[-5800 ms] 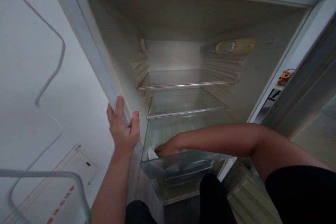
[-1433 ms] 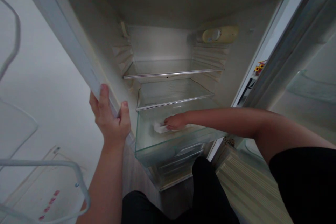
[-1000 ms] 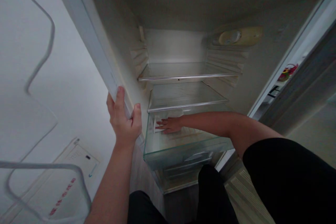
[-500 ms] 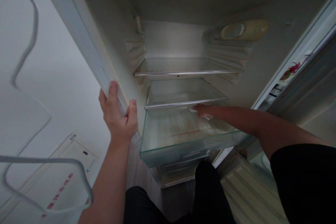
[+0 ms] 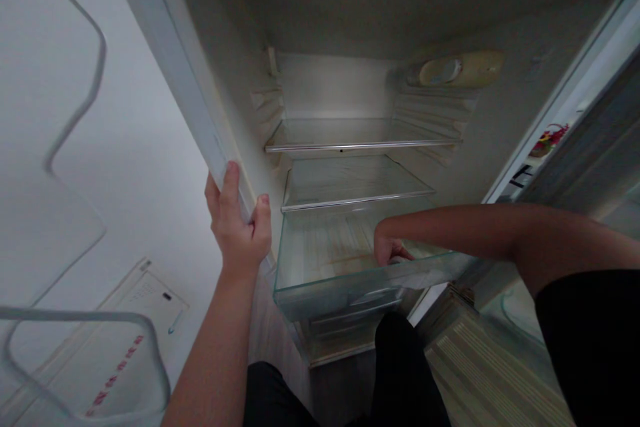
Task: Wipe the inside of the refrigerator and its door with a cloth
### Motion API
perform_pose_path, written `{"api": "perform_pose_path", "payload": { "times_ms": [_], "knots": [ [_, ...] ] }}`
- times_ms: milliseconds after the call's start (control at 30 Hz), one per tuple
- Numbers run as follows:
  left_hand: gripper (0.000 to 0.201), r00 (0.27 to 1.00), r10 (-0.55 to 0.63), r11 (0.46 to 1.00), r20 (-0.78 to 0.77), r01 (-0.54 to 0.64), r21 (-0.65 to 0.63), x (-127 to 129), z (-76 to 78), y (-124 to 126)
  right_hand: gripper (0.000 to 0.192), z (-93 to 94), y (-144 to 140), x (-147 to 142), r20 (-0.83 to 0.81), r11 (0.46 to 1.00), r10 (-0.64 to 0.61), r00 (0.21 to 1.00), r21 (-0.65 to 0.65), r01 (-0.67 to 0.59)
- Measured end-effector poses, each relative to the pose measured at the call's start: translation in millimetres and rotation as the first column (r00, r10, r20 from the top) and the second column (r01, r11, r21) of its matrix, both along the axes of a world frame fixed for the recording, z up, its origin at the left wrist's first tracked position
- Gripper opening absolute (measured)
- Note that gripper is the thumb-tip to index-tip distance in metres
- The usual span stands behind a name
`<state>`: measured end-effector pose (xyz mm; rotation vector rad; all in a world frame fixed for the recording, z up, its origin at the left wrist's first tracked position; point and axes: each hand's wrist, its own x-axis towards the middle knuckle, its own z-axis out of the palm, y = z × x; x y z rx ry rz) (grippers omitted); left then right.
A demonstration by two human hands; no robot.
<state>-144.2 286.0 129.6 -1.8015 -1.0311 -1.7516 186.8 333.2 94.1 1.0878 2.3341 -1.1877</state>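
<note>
The glass shelf (image 5: 330,250) sits level, lowest of three in the open fridge, at 6 o'clock beneath the others. It is clear, with brownish streaks across it. Its front edge juts past the shelves above.

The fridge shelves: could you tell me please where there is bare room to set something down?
The top shelf and middle shelf lie bare from wall to wall. The pulled-out glass shelf is bare on its left and centre. Its front right corner is taken by the right hand; the left hand has its grip on the fridge's left edge.
</note>
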Motion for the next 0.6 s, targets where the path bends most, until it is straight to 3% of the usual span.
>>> {"api": "perform_pose_path", "payload": {
  "times_ms": [167, 233, 300, 367, 400, 433, 500, 567, 600],
  "knots": [
    [0.073, 1.0, -0.003, 0.999, -0.021, 0.004, 0.045, -0.7, -0.7, 2.1, 0.049, -19.6, 6.9, -85.3, 0.141, 0.947, 0.095, 0.985, -0.317, -0.046],
    [0.074, 0.999, 0.006, 0.998, -0.032, -0.004, 0.059, -0.7, -0.6, 2.0, 0.046, -25.1, 3.8, -109.3, 0.105, 0.924, 0.133, 0.986, -0.373, -0.085],
    [0.073, 0.999, 0.023, 0.998, -0.04, -0.02, 0.053, -0.9, -0.6, 1.7, 0.041, -30.0, -1.9, -132.7, -0.067, 0.944, 0.188, 0.98, -0.263, -0.199],
    [0.071, 0.998, 0.035, 0.999, -0.047, -0.033, 0.035, -1.4, -0.9, 1.7, 0.036, -33.7, -7.0, -152.7, -0.205, 0.931, 0.365, 0.908, 0.049, -0.363],
    [0.07, 0.998, 0.038, 0.999, -0.048, -0.037, 0.026, -1.7, -1.1, 1.9, 0.033, -34.9, -7.8, -159.4, -0.187, 0.869, 0.478, 0.858, 0.241, -0.432],
    [0.07, 0.998, 0.041, 0.999, -0.048, -0.04, 0.018, -2.0, -1.4, 2.1, 0.027, -35.7, -6.9, -162.6, -0.117, 0.769, 0.571, 0.813, 0.424, -0.479],
    [0.07, 0.998, 0.047, 0.999, -0.046, -0.046, 0.011, -2.3, -1.7, 2.3, 0.023, -37.2, 0.9, -157.0, 0.1, 0.513, 0.647, 0.756, 0.676, -0.529],
    [0.07, 0.998, 0.053, 0.999, -0.041, -0.053, 0.014, -2.0, -1.5, 1.4, 0.031, -40.5, 15.5, -135.3, 0.266, 0.345, 0.616, 0.741, 0.754, -0.558],
    [0.07, 0.998, 0.054, 0.998, -0.039, -0.053, 0.017, -1.6, -1.2, 0.6, 0.035, -43.4, 24.1, -119.8, 0.317, 0.314, 0.601, 0.734, 0.751, -0.581]
  ]
}}
